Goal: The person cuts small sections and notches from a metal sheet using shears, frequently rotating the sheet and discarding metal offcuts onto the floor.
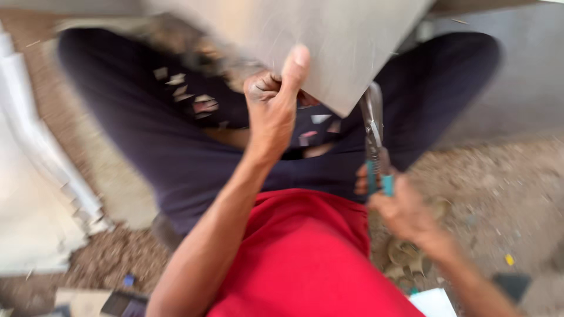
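Left hand [273, 103] raised, thumb up, grip closed on corner of flat grey tile [329, 41] over lap. Right hand [396, 205] wrapped tight round teal-handled metal nippers [373, 138], long axis upright, jaws pointing up at tile's edge.

Your left hand [273, 111] grips a pale grey tile [329, 41], plain with faint scratches, and your right hand [399, 208] holds pliers [374, 141] with teal handles and dull steel jaws. Your trousers [176, 152] are dark navy, flecked with pale and pinkish chips [188, 94]. Your shirt [305, 258] is solid red. The stacked tiles [35, 194] at your left are off-white, on brown gritty ground [505, 194].
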`<action>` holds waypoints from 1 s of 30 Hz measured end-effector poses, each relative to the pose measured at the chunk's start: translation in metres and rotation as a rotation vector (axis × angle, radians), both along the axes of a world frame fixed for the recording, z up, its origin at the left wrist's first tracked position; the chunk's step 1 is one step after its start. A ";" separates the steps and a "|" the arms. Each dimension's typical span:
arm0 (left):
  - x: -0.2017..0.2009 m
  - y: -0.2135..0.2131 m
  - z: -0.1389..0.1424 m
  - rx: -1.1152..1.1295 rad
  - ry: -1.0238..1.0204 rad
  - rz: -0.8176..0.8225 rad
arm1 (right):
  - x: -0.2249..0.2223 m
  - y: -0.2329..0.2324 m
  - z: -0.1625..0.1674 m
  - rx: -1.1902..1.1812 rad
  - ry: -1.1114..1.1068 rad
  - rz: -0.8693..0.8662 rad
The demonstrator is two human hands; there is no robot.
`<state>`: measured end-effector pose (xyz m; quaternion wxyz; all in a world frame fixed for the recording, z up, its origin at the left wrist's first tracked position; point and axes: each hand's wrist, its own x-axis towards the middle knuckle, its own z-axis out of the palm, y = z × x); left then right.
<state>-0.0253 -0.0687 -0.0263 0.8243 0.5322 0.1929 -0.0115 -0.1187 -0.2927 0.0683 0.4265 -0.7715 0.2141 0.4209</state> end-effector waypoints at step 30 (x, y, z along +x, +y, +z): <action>0.006 0.077 0.037 0.034 0.021 -0.091 | -0.007 0.026 0.018 0.083 0.066 0.219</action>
